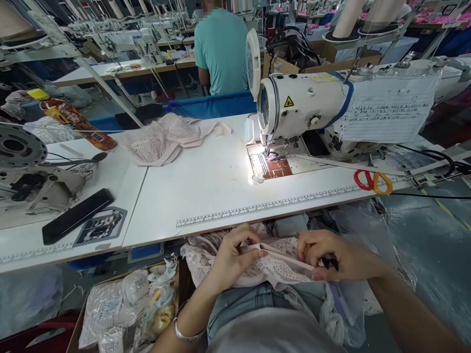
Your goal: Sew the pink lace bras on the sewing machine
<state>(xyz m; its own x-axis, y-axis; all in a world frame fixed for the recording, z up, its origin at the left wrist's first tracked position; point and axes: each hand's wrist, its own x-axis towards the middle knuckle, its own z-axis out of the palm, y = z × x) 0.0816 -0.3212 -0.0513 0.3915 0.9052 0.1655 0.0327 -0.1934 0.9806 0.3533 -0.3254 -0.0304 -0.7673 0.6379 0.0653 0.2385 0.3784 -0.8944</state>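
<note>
Over my lap, below the table edge, lies a pale pink lace garment [279,267]. My left hand [239,255] pinches its edge between thumb and fingers. On the same edge, farther right, my right hand [327,255] is closed too, with a small black object [331,263] showing within its fingers; I cannot make out its kind. Between the hands the edge is stretched in a slanting line. In front of me stands a white sewing machine [301,105], its lamp lit over the needle plate [270,166]. Another pale pink lace piece [165,137] rests on the table's far side.
Red-and-orange-handled scissors [373,181] lie at the table's right edge. A dark phone-like slab [78,215] and a drink bottle [77,120] are at left. Below sits a cardboard box [178,282] of wrapped packets. A person in a teal shirt [222,51] sits ahead.
</note>
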